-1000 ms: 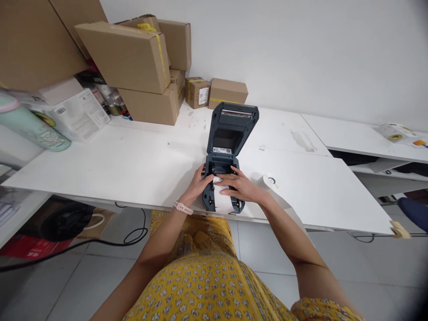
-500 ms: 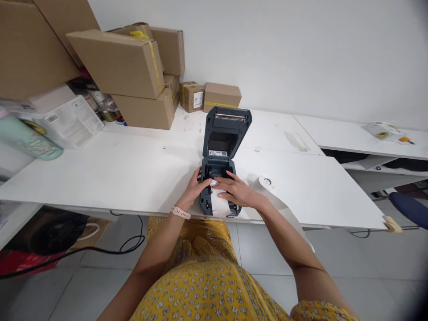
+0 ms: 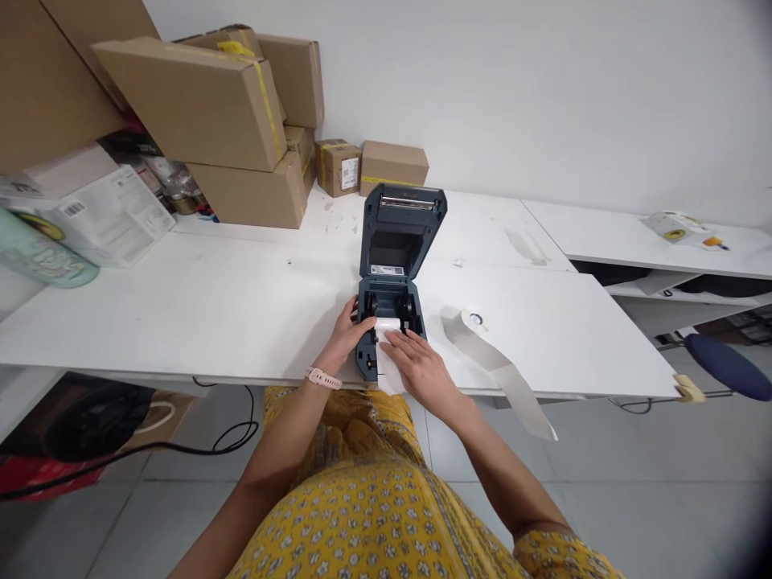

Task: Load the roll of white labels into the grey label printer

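A dark label printer [image 3: 395, 287] stands at the table's front edge with its lid [image 3: 403, 233] tipped back. A small white paper roll [image 3: 388, 323] lies inside, and its loose strip [image 3: 391, 374] runs out over the front. My left hand [image 3: 345, 338] grips the printer's left wall, fingers outside and thumb at the roll's left end. My right hand [image 3: 425, 370] lies over the strip with fingers stretched out flat, tips just below the roll; its palm hides the printer's right front. Right of the printer, a larger label roll [image 3: 467, 330] rests on the table, its tail hanging over the edge.
Cardboard boxes [image 3: 199, 104] are stacked at the back left, with two smaller boxes [image 3: 394, 165] by the wall. A green bottle [image 3: 45, 253] and a white box [image 3: 108, 213] stand at the far left. A dark blue stool seat [image 3: 729, 366] is at the right.
My right hand has drawn back toward me, off the roll and down onto the strip. More of the roll and the printer's inside shows. My left hand keeps its place on the printer.
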`<state>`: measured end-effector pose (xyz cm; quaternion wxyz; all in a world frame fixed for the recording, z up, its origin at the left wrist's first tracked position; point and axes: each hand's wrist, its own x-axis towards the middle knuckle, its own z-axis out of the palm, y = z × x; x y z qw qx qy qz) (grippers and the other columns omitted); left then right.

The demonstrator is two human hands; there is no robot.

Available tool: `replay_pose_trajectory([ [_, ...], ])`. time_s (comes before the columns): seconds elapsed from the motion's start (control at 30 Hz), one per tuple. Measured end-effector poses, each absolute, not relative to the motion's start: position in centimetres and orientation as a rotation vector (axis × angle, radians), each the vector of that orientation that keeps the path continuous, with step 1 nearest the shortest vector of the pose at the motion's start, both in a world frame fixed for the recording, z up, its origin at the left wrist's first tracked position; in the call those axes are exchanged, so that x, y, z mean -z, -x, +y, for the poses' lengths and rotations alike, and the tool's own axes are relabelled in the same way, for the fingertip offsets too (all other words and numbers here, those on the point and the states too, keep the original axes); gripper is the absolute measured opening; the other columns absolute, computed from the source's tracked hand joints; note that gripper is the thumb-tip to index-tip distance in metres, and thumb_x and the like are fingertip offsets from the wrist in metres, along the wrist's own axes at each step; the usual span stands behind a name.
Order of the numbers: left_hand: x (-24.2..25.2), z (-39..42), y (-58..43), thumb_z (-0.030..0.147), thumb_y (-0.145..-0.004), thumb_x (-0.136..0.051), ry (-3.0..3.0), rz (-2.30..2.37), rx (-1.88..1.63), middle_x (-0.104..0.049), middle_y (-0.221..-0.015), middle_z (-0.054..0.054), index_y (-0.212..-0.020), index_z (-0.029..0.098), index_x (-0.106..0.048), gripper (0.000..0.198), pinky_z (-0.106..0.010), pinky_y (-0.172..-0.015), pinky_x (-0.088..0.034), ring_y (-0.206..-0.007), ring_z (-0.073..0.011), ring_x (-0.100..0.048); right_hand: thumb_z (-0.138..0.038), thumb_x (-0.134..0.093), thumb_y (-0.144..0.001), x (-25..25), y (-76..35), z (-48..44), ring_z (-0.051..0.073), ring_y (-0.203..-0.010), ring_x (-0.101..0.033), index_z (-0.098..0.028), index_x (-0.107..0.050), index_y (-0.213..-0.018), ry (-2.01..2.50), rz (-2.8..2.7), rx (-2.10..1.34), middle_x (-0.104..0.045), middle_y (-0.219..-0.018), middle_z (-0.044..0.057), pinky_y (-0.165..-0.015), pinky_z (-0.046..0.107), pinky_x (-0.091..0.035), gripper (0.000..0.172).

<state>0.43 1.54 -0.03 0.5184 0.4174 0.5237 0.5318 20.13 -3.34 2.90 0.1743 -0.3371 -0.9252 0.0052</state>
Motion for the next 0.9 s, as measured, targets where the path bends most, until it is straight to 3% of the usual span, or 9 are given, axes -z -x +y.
replay_pose_trajectory([
  [0.17, -0.1, 1.5, -0.4, 0.032, -0.074, -0.076, -1.001, 1.234, -1.271, -0.061, -0.139, -0.012, -0.14, 0.021, -0.051, 0.071, -0.041, -0.101, -0.049, -0.116, -0.0259, -0.062, -0.025, -0.046, -0.104, -3.2, -20.3, -4.9, 0.028, -0.139, -0.055, -0.021, -0.062, -0.136, 1.023, -2.539, -0.149, -0.058, -0.148, 0.011, -0.118, 0.056, -0.043, 0.036],
  [0.53, -0.3, 1.6, -0.6, 0.037, -0.071, -0.081, -0.999, 1.269, -1.254, -0.062, -0.136, -0.011, -0.139, 0.022, -0.052, 0.076, -0.041, -0.098, -0.051, -0.113, -0.0258, -0.063, -0.031, -0.047, -0.104, -3.3, -20.6, -5.1, 0.028, -0.125, -0.062, -0.027, -0.067, -0.13, 1.036, -2.473, -0.247, -0.063, -0.143, 0.005, -0.116, 0.059, -0.041, 0.033],
  [0.67, -0.2, 1.4, -0.5, 0.042, -0.069, -0.083, -0.985, 1.321, -1.254, -0.062, -0.137, -0.015, -0.138, 0.019, -0.055, 0.077, -0.044, -0.098, -0.052, -0.114, -0.029, -0.063, -0.039, -0.057, -0.099, -5.1, -21.9, -4.3, 0.027, -0.11, -0.071, -0.042, -0.073, -0.11, 0.92, -2.281, -0.47, -0.076, -0.122, -0.005, -0.112, 0.059, -0.047, 0.019],
  [0.73, -0.2, 0.7, -0.7, 0.045, -0.071, -0.082, -0.962, 1.352, -1.24, -0.061, -0.137, -0.016, -0.139, 0.018, -0.053, 0.079, -0.045, -0.099, -0.051, -0.118, -0.0311, -0.062, -0.044, -0.056, -0.099, -7.1, -22.6, -1.9, 0.026, -0.108, -0.071, -0.041, -0.072, -0.109, 0.941, -1.986, -0.505, -0.078, -0.112, -0.005, -0.106, 0.054, -0.053, 0.018],
  [0.83, -0.2, -1.2, -1.2, 0.047, -0.074, -0.081, -0.98, 1.347, -1.213, -0.06, -0.14, -0.016, -0.144, 0.021, -0.047, 0.082, -0.044, -0.105, -0.048, -0.127, -0.0314, -0.058, -0.05, -0.037, -0.105, -10.7, -22.2, 4.6, 0.024, -0.131, -0.059, -0.029, -0.059, -0.132, 1.027, -1.626, -0.384, -0.065, -0.133, 0.004, -0.113, 0.05, -0.047, 0.04],
  [0.9, -0.3, -2.7, -1.7, 0.046, -0.074, -0.082, -1.031, 1.308, -1.206, -0.057, -0.145, -0.014, -0.149, 0.023, -0.04, 0.089, -0.044, -0.11, -0.045, -0.133, -0.0306, -0.054, -0.059, -0.03, -0.105, -12.9, -21.0, 9.9, 0.022, -0.141, -0.05, -0.026, -0.041, -0.147, 1.011, -1.597, -0.506, -0.052, -0.15, 0.005, -0.116, 0.047, -0.044, 0.055],
])
